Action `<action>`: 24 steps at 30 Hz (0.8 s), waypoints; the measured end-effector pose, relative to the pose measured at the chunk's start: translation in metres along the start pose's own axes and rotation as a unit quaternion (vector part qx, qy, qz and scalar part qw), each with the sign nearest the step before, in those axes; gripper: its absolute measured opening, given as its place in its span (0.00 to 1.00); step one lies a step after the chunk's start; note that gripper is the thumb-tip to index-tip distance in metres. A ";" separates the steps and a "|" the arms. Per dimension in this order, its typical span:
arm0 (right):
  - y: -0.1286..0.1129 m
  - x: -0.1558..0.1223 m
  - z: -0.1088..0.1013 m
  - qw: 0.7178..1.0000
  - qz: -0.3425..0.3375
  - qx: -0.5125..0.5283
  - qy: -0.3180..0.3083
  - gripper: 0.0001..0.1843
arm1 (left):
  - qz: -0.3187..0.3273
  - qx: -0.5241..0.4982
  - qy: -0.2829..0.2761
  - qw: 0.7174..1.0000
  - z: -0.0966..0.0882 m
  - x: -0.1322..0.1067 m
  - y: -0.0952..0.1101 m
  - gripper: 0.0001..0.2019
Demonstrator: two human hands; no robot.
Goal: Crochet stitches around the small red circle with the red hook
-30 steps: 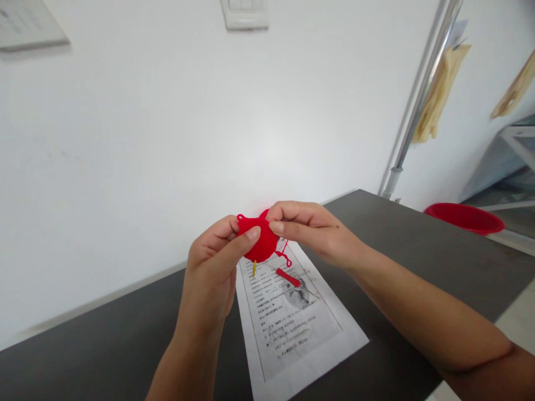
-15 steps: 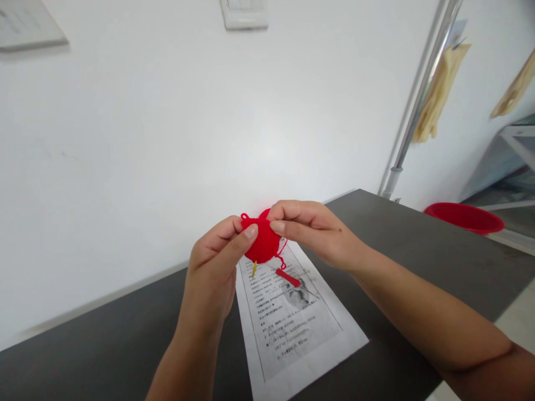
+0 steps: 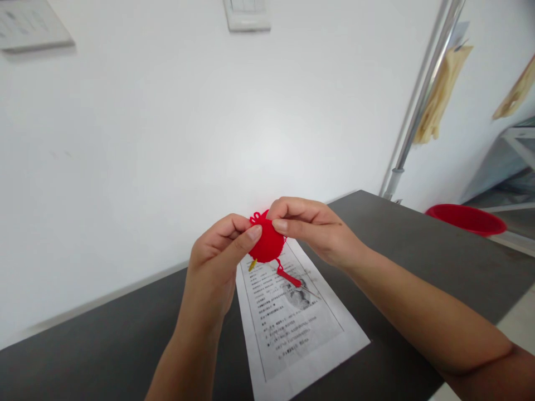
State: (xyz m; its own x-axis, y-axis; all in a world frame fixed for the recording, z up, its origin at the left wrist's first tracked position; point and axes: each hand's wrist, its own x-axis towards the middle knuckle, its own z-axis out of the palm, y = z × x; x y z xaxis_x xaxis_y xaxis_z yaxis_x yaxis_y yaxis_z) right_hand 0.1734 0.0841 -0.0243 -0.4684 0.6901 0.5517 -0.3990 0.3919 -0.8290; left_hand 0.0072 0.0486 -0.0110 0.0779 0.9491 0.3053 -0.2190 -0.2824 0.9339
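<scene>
A small round red crocheted piece (image 3: pixel 267 244) is held up in front of me, above the table. My left hand (image 3: pixel 217 262) pinches its left edge between thumb and fingers. My right hand (image 3: pixel 311 225) pinches its upper right edge the same way. A short red yarn tail hangs below the piece. Under it, on a printed paper sheet (image 3: pixel 292 328), lie a red-handled crochet hook (image 3: pixel 292 278) and a small yellow item (image 3: pixel 252 265), partly hidden by my left hand.
The sheet lies on a dark grey table (image 3: pixel 418 262) against a white wall. A red basin (image 3: pixel 466 218) sits beyond the table's right end. A metal pole (image 3: pixel 422 100) and hanging tan gloves (image 3: pixel 438 94) stand at the right.
Both hands have turned the red piece slightly and shifted it a little to the right. The hanging yarn tail has drawn closer in under the piece.
</scene>
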 end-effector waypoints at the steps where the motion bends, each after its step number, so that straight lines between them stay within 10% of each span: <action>1: 0.001 0.001 0.000 1.000 0.002 0.025 0.000 0.08 | -0.001 -0.010 0.002 1.000 0.001 0.000 0.000 0.06; 11: 0.005 0.003 -0.001 0.996 0.047 0.073 0.006 0.15 | -0.013 -0.005 0.008 1.000 0.001 0.000 0.003 0.08; 24: 0.009 0.005 -0.005 0.954 -0.017 -0.295 0.059 0.20 | -0.004 0.119 0.026 0.993 -0.013 0.018 -0.013 0.08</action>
State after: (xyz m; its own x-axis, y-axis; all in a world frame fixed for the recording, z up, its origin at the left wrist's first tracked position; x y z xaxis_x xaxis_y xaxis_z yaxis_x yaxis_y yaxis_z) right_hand 0.1713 0.0939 -0.0301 -0.3574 0.7209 0.5938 0.1168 0.6652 -0.7374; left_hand -0.0014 0.0709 -0.0206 0.0272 0.9555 0.2936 0.0180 -0.2942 0.9556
